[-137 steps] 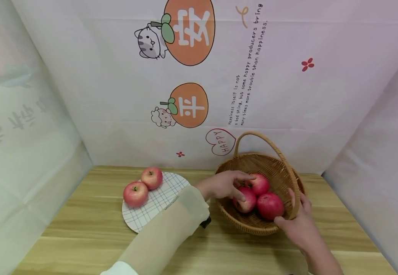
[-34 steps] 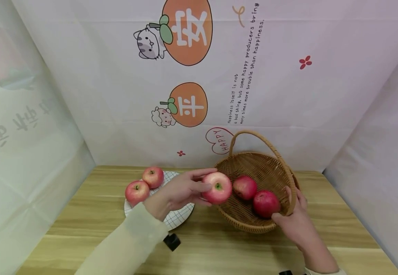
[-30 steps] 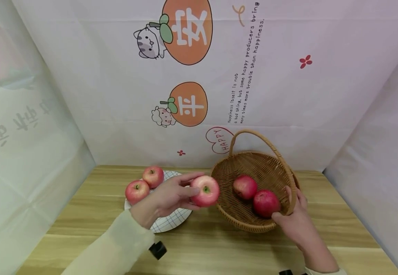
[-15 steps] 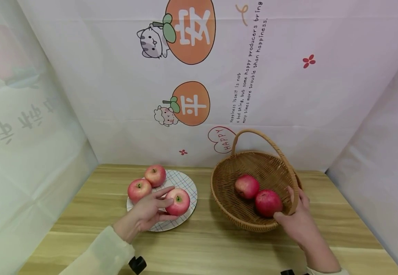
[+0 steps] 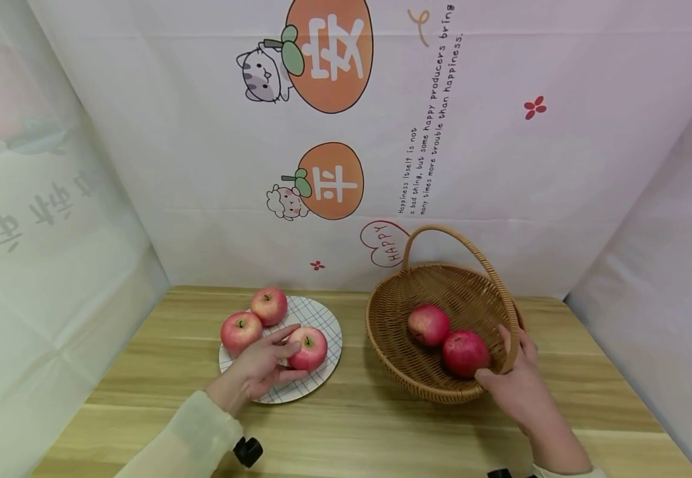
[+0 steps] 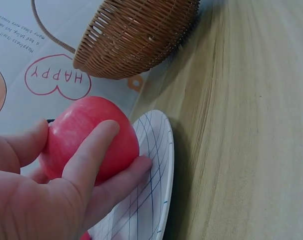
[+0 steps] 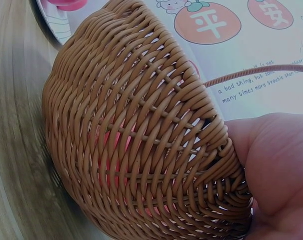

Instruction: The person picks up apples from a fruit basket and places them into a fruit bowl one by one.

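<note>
My left hand holds a red apple over the right part of a round white plate with a blue grid pattern. In the left wrist view, thumb and fingers lie around that apple, and one fingertip reaches the plate's surface. Whether the apple's underside rests on the plate cannot be told. Two more apples sit at the plate's left side, one in front and one behind. My right hand grips the near right rim of a wicker basket. Inside lie two darker red fruits, one paler and one deeper red.
The basket's tall arched handle rises above its right side. Behind the wooden table stands a white printed cloth wall, and similar cloth closes off the left and right. Bare wood lies between plate and basket.
My left hand has taken one apple out of the basket and carried it left to the plate. In the last half second it has barely moved. My right hand stays on the basket rim.
</note>
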The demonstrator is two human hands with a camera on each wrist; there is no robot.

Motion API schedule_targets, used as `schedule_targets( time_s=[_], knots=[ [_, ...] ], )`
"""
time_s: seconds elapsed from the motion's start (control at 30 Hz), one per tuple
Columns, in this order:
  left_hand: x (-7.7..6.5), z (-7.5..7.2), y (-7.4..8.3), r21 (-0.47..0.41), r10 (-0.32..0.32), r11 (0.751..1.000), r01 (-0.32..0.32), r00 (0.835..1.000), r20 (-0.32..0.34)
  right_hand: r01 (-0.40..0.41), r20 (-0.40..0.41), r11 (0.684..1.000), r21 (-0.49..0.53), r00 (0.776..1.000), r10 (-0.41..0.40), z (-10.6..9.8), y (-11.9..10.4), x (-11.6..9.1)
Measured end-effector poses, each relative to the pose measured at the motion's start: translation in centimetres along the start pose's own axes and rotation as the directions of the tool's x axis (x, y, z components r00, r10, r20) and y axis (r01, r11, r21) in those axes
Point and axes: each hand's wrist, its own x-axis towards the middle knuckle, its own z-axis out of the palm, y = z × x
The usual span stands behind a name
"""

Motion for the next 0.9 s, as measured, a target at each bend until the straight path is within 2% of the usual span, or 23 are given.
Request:
schedule_targets(
  time_s=[0.1,0.27,0.47,0.6,0.77,0.9],
  knots=[
    [0.1,0.1,0.0,0.030,0.001,1.000,-0.001,1.000,0.002,-0.009,0.007,1.000,-0.004,1.000,0.009,0.0,0.0,0.0],
    [0.1,0.2,0.0,0.098,-0.007,0.995,0.003,0.999,0.040,-0.031,0.019,0.999,-0.010,0.999,0.031,-0.1,0.0,0.0],
    [0.2,0.2,-0.1,0.093,-0.031,0.995,0.026,0.998,0.059,-0.033,0.020,0.999,-0.026,0.999,0.033,-0.1,0.0,-0.1],
    [0.4,0.2,-0.4,0.059,-0.021,0.998,0.020,1.000,0.019,-0.034,0.021,0.999,-0.027,0.999,0.034,-0.1,-0.1,-0.1],
    [1.0,0.2,-0.5,0.017,0.028,0.999,-0.027,0.999,-0.045,-0.039,0.027,0.999,-0.014,0.999,0.039,-0.1,-0.2,-0.1],
    [1.7,0.4,-0.6,-0.005,0.043,0.999,-0.044,0.995,-0.092,-0.046,0.036,0.999,-0.010,0.998,0.047,-0.1,-0.3,-0.1]
  ],
)
